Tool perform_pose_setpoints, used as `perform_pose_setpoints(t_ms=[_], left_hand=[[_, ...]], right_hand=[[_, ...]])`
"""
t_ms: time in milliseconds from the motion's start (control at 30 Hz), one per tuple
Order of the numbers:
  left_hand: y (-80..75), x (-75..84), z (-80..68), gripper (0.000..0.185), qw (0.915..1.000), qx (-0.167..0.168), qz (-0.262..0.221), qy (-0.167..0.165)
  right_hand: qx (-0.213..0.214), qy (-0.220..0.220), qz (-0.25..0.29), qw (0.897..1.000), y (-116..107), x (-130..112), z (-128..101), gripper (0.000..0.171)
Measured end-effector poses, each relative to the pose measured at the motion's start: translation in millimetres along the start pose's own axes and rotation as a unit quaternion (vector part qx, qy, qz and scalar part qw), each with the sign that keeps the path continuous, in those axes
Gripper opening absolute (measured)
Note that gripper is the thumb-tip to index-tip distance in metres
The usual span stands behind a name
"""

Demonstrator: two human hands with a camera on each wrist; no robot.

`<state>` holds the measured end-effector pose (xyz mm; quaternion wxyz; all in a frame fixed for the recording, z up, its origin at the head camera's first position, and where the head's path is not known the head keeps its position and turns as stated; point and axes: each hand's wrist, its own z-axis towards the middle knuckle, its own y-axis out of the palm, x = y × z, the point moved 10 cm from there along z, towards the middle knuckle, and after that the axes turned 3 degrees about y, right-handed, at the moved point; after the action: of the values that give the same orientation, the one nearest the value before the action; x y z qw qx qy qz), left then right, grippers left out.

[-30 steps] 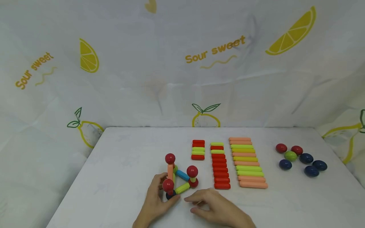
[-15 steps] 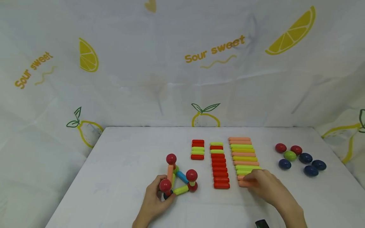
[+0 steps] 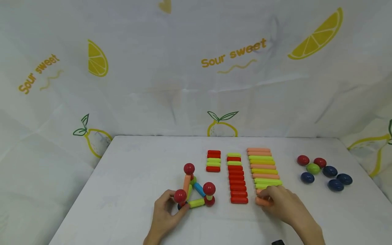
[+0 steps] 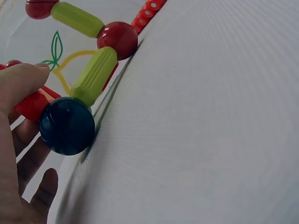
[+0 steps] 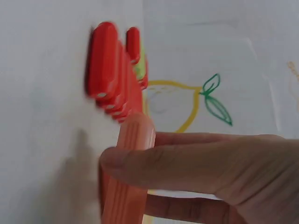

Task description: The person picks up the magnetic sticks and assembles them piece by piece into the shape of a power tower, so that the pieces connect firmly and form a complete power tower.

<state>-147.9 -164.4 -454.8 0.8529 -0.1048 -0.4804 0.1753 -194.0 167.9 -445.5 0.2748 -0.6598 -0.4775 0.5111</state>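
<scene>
A small frame of magnetic rods and balls (image 3: 196, 189) stands on the white table (image 3: 131, 170). My left hand (image 3: 171, 204) holds its near-left corner, with fingers around a short red rod (image 4: 32, 102) above a dark blue ball (image 4: 67, 125). A green rod (image 4: 93, 74) runs from that ball to a red ball (image 4: 117, 39). My right hand (image 3: 269, 199) pinches the nearest orange rod (image 3: 262, 201) of the long-rod row. In the right wrist view the orange rod (image 5: 128, 172) sits between thumb and fingers, lifted off the table.
Short red and green rods lie in two columns (image 3: 236, 180) beside the frame. Long orange and green rods (image 3: 263, 168) fill a third column. Red, green and dark blue balls (image 3: 324, 172) sit at the right. A lemon-print cloth (image 3: 196, 68) hangs behind the table.
My right hand moved from in front of the frame to the long-rod column and took hold of the nearest orange rod. The left hand stayed on the frame's corner.
</scene>
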Motion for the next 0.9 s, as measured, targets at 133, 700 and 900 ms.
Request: perform_pose_setpoints(t_ms=[133,700,900], left_hand=[[-2.1,6.6,0.2,0.034,0.9993,0.008,0.004,0.035],[-2.0,10.2,-1.6,0.031,0.9956,0.029,-0.023,0.086],[-3.0,11.9,-0.9,0.031,0.9952,0.030,-0.021,0.091]], right_hand=[[0.013,-0.100,0.060,0.993,-11,-47,-22,0.024],[0.161,-0.389,0.141,0.896,20,-186,-66,0.034],[0.158,-0.359,0.129,0.911,26,-185,-58,0.033]])
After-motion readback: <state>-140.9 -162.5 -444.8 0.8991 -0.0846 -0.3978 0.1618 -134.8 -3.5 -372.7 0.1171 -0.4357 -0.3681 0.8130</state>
